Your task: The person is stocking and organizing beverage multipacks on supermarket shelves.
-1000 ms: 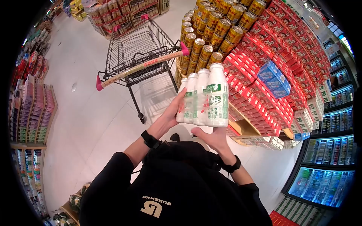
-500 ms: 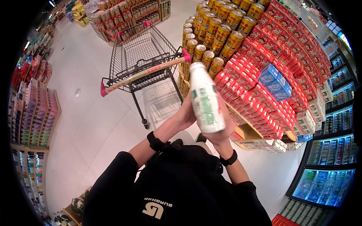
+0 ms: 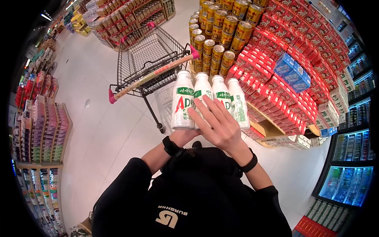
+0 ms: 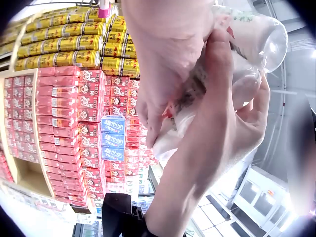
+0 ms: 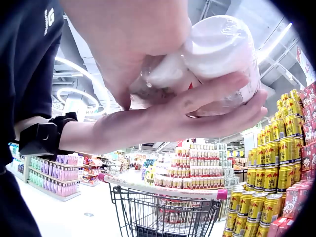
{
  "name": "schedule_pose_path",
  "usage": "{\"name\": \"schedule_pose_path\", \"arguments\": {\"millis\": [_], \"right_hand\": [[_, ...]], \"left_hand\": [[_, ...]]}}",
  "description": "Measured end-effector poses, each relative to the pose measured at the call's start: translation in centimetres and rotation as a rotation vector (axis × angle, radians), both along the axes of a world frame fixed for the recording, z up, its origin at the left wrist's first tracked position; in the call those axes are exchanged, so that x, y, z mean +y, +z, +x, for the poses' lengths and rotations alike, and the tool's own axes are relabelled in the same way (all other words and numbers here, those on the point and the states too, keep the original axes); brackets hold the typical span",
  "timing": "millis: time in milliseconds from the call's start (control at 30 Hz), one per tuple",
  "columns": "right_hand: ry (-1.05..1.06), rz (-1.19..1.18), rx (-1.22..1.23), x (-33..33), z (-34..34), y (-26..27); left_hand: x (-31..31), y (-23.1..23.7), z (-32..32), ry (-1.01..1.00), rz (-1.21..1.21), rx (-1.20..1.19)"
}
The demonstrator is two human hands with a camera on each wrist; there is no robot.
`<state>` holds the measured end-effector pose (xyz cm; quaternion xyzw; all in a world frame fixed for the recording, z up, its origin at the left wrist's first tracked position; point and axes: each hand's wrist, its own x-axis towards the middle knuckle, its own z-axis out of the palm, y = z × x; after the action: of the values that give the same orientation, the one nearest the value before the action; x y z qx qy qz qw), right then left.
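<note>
A wrapped pack of white bottles [image 3: 183,108] with green and red lettering stands before the chest, caps away from the body and labels facing up. From underneath, my left hand [image 3: 184,136] holds it, mostly hidden in the head view; in the right wrist view its fingers [image 5: 217,96] wrap along the bottle bases [image 5: 219,44]. My right hand [image 3: 221,128] lies across the labels with fingers straight and spread. In the left wrist view the right hand [image 4: 217,113] reaches over the clear-wrapped bottles [image 4: 247,79].
Beyond the pack stands a shopping cart [image 3: 152,59] with a pink-ended handle. To the right are stacked gold cans [image 3: 219,33], red boxes [image 3: 272,93], blue boxes [image 3: 292,73] and lit coolers [image 3: 347,177]. Shelves of bottles [image 3: 43,126] line the left side.
The pack has turned from end-on so that its row of labels shows broadside. My right hand has moved from its end onto the labels, while the left is now beneath it.
</note>
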<state>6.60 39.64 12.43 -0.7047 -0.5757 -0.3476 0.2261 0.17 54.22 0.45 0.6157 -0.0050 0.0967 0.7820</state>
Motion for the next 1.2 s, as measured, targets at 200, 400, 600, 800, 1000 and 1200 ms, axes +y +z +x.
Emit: {"name": "schedule_pose_path", "arguments": {"millis": [200, 400, 600, 800, 1000, 1200], "right_hand": [[-0.044, 0.000, 0.382, -4.0, 0.0, 0.3], [-0.089, 0.304, 1.444, -7.8, 2.2, -5.3], [0.141, 0.504, 2.193, -9.3, 2.2, -6.1], [0.009, 0.557, 2.015, -10.1, 2.0, -7.4], [-0.044, 0.448, 1.983, -11.4, 2.0, -7.7], [0.007, 0.220, 1.694, -13.9, 2.8, -7.8]], "left_hand": [[0.5, 0.1, -0.7, -0.157, -0.017, -0.036], [-1.1, 2.7, -0.5, 0.025, -0.051, 0.126], [-0.7, 3.9, 4.1, -0.014, -0.614, 0.474], [-0.1, 5.6, 3.3, -0.106, -0.336, 0.458], [0.1, 6.5, 2.6, -0.258, -0.066, 0.516], [-0.9, 5.7, 2.8, -0.198, 0.275, 0.106]]}}
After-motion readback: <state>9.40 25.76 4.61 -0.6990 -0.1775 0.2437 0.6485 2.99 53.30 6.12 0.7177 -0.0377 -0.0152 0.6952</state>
